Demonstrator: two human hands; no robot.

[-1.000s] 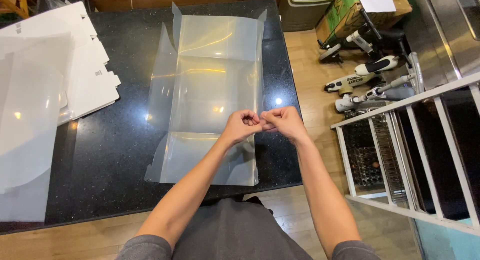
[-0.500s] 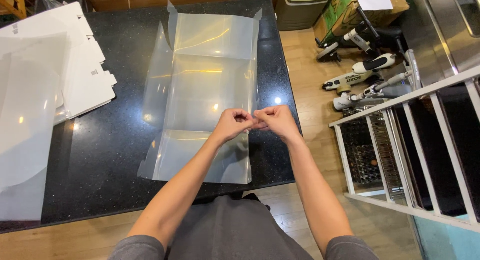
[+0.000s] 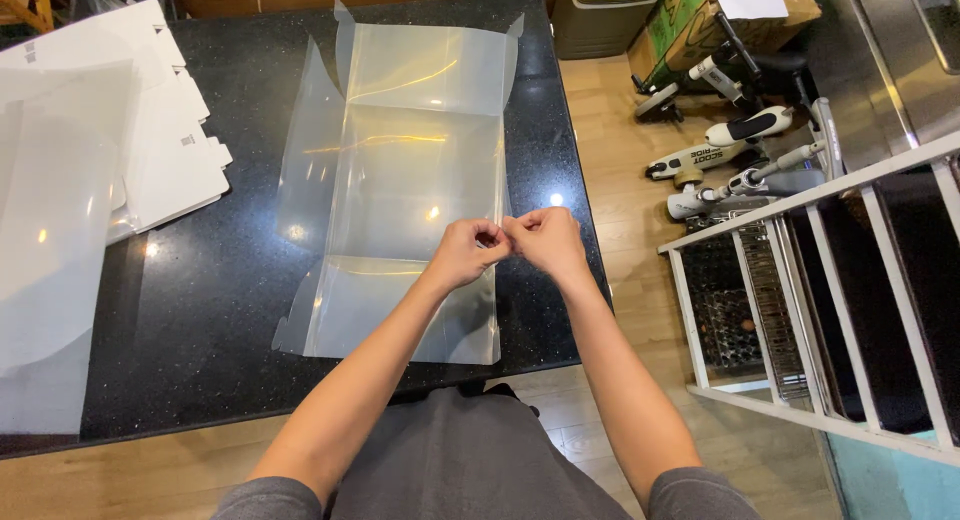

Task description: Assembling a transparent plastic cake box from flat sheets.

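Observation:
A clear, creased plastic sheet (image 3: 400, 170) lies flat on the black speckled table (image 3: 220, 310), its side flaps slightly raised. My left hand (image 3: 466, 254) and my right hand (image 3: 545, 242) meet fingertip to fingertip at the sheet's right edge, about two thirds of the way down. Both pinch something small there, at or on the sheet's edge. What exactly sits between the fingers is too small to tell.
A stack of white die-cut sheets (image 3: 165, 130) and more clear sheets (image 3: 50, 230) lie at the table's left. To the right stand a white metal rack (image 3: 800, 310), scooters (image 3: 740, 140) on the wooden floor, a cardboard box (image 3: 730, 15) and a bin (image 3: 600, 15).
The view has shifted slightly. My hands stay together at the sheet's right edge, with only small finger movements.

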